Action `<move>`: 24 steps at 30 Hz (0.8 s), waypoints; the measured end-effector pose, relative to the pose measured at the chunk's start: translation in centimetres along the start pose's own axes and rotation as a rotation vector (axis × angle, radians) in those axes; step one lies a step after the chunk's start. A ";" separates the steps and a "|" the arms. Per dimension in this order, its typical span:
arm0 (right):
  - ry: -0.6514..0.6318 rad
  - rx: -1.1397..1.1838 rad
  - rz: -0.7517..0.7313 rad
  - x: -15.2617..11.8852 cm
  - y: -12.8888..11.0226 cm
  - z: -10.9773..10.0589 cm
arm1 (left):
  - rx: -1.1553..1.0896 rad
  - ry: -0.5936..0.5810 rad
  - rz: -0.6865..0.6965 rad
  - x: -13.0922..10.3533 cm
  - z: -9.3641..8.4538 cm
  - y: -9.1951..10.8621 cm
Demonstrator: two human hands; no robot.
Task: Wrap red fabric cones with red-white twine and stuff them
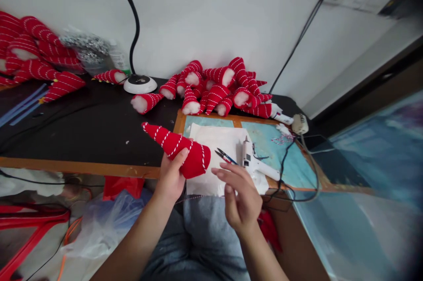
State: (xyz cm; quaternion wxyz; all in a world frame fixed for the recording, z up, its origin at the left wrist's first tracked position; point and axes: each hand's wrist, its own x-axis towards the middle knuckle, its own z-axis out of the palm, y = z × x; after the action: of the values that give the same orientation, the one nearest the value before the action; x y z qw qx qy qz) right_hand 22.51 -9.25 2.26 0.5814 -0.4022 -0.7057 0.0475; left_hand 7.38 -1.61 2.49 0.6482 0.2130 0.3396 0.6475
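Note:
A red cone-shaped stuffed hat wound with red-and-white twisted cord is gripped in my left hand, thumb across its side. Its tip points up and left, and the wide end faces right. Close to that wide end is my right hand, fingers apart and holding nothing; it appears not to touch the hat. Behind it on a white sheet lie small scissors or snips with dark pointed blades. A white glue gun rests at the sheet's right side. Some cord hangs below the sheet's front edge.
Several stuffed red cones are heaped along the wall, with another pile at far left. A desk lamp stands between them. A power strip and cables lie at right. Plastic bags and a red frame are below left.

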 end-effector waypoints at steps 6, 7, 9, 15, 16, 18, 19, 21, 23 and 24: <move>-0.124 -0.193 -0.126 -0.1 0.7 0.8 | 0.017 0.057 0.010 0.2 0.3 -0.1; -0.135 -0.190 -0.138 -0.1 0.8 0.8 | 0.023 0.059 0.011 0.2 0.3 -0.2; -0.114 -0.157 -0.147 -0.4 0.8 0.7 | 0.041 0.055 0.021 0.4 0.2 -0.3; -0.075 0.001 -0.133 -1.5 1.4 -0.1 | 0.112 0.024 0.056 0.9 -0.3 0.3; -0.118 0.018 -0.142 -1.8 1.5 -0.2 | 0.125 0.019 0.043 1.1 -0.5 0.5; -0.215 0.039 -0.147 -2.3 1.6 -0.6 | 0.150 0.012 -0.002 1.6 -0.9 0.8; -0.264 0.049 -0.141 -2.7 1.5 -0.7 | 0.164 0.010 -0.027 2.0 -1.1 0.9; -0.353 0.091 -0.123 -3.5 1.2 -0.8 | 0.203 0.010 -0.057 2.8 -1.6 1.0; -0.433 0.146 -0.097 -4.5 0.9 -0.4 | 0.260 0.005 -0.054 3.5 -2.0 1.1; -0.467 0.173 -0.086 -5.1 0.8 -0.1 | 0.292 -0.005 -0.038 3.7 -2.2 1.1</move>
State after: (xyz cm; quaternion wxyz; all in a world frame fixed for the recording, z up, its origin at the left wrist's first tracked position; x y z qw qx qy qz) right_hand 23.00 -11.92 -2.19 0.4361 -0.2988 -0.8307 0.1747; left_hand 4.83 1.78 1.17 0.6233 0.3001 0.4323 0.5784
